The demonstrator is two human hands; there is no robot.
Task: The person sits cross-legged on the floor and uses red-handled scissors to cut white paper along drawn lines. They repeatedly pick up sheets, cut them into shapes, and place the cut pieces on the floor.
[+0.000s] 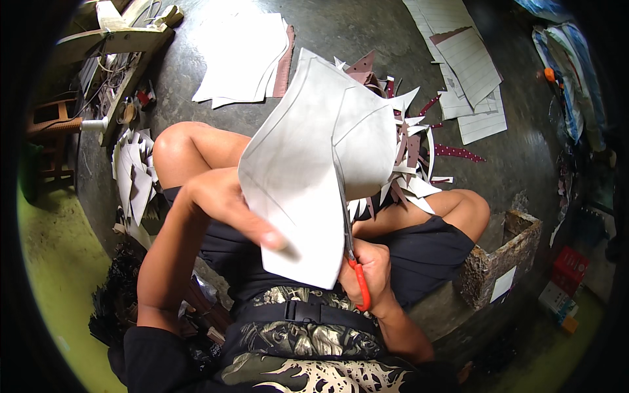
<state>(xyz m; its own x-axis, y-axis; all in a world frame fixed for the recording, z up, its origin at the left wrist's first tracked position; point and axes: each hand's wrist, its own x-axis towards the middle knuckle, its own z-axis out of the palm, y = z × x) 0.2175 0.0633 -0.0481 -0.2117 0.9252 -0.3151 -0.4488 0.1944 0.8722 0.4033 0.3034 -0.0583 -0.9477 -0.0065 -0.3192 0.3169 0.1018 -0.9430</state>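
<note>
A large white sheet [295, 150] with drawn pencil-like lines is held up over my lap. My left hand [239, 213] grips its left edge, the thumb lying on top and the fingers hidden beneath. In my right hand [377, 265] is a pair of scissors with red handles [361, 287], at the sheet's lower right. Their blades run up along a slit in the sheet, with material on either side. Pointed white and maroon offcuts [411, 147], some dotted, are heaped beyond my right leg.
White cut pieces [239, 56] lie on the floor ahead, lined sheets [468, 72] at the far right. More scraps [134, 177] sit beside my left knee. A worn open box [501, 262] stands by my right knee, and a wooden frame [124, 42] at the far left.
</note>
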